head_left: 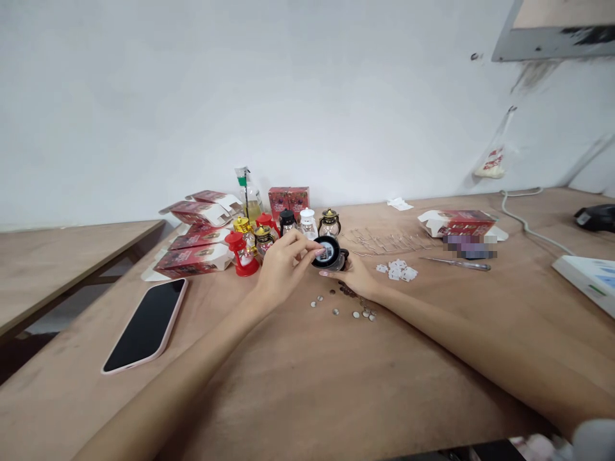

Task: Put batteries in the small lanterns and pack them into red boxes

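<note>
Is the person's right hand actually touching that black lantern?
Touching. The head view shows the right hand holding the black lantern from its right side, with a digit lying along its lower edge and no gap visible.

Tiny print (pixel 328 253), pixelated patch (pixel 468 245), cropped edges

The print on the black lantern (pixel 331 264) is too small to read; the right hand (pixel 356 275) is partly hidden behind it. The patch masks whatever lies before the red box (pixel 468 222). The right edge cuts off the white device (pixel 590 278) and grey wall fixture (pixel 507 45).
</note>
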Motion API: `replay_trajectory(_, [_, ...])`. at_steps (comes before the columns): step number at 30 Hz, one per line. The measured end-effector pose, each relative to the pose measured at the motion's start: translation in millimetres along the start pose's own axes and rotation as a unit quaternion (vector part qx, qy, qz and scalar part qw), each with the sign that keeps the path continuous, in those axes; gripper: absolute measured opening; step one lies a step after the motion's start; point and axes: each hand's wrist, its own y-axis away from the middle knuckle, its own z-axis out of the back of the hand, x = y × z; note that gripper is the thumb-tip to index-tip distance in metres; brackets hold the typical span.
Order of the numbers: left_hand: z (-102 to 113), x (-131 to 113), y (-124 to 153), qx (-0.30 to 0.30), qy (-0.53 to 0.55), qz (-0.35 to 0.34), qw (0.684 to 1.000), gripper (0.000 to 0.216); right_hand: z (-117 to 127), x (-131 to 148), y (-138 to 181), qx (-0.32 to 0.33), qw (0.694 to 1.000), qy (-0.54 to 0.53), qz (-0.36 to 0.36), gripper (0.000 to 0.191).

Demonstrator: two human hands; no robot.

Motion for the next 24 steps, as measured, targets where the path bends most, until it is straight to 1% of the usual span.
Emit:
replay_trajectory(7, [0.7, 3.9, -0.4, 0.014, 0.009, -0.015, 1.0, 0.021, 0.6, -8.0, -1.1, -0.011, 1.0, -0.014, -0.008, 0.05])
replay_trajectory(14, [0.3, 1.2, -0.6, 0.012, 0.033, 0.015, 0.999, 0.019, -1.0, -2.1, -0.5, -0.007, 1.0, -0.02, -0.019, 0.045])
replay_trajectory(19, [1.0, -2.8, -0.3, 0.019, 0.009, 0.027, 0.999, 0.018, -1.1, 0.2, -0.8, -0.012, 1.0, -0.019, -0.017, 0.046])
replay_trajectory(24, [-0.3, -4.4, 0.6, -0.001, 0.009, 0.028, 1.0, 0.017, -0.8, -1.3, -0.8, -0.008, 1.0, -0.019, -0.019, 0.046])
